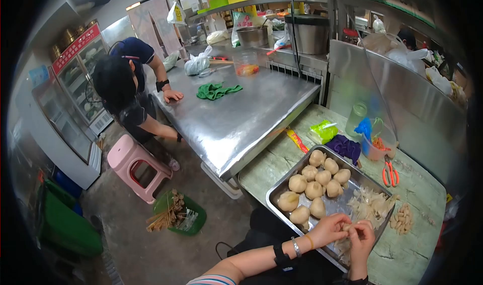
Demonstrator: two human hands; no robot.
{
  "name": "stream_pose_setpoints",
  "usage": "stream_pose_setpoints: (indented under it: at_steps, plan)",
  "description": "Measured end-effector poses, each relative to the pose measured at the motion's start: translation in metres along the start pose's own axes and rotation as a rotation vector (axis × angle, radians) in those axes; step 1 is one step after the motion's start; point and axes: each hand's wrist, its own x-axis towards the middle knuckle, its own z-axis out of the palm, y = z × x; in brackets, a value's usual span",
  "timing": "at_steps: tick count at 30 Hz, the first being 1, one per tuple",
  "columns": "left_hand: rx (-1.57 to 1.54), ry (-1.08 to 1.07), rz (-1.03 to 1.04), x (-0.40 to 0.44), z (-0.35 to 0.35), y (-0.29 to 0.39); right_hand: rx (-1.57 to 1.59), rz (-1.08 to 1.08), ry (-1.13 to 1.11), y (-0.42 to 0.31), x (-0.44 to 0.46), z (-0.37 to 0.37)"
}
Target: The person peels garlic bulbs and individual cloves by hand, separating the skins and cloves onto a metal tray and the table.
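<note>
My left hand (328,230) and my right hand (361,237) meet over the near right corner of a metal tray (274,194). Both sets of fingertips pinch a small pale piece, apparently a garlic clove (346,226), mostly hidden by the fingers. Several whole garlic bulbs (313,190) fill the tray's far and left part. Papery garlic skins (370,204) are heaped along its right side, and more lie under my hands. On the tabletop to the right sits a pile of peeled cloves (402,219).
Orange-handled pliers (390,173), a plastic tub (378,147), a purple cloth (344,149) and a green packet (323,131) lie beyond the tray. A co-worker (132,84) bends at the steel table (236,116), near a pink stool (136,162) and a green bin (193,219).
</note>
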Motion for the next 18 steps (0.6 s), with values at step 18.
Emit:
stream_pose_setpoints:
  at_steps: [18]
  plan:
    - [-0.402,-0.076,-0.297,0.001,-0.001,0.015,0.334,0.349,-0.009,0.016,-0.002,-0.008]
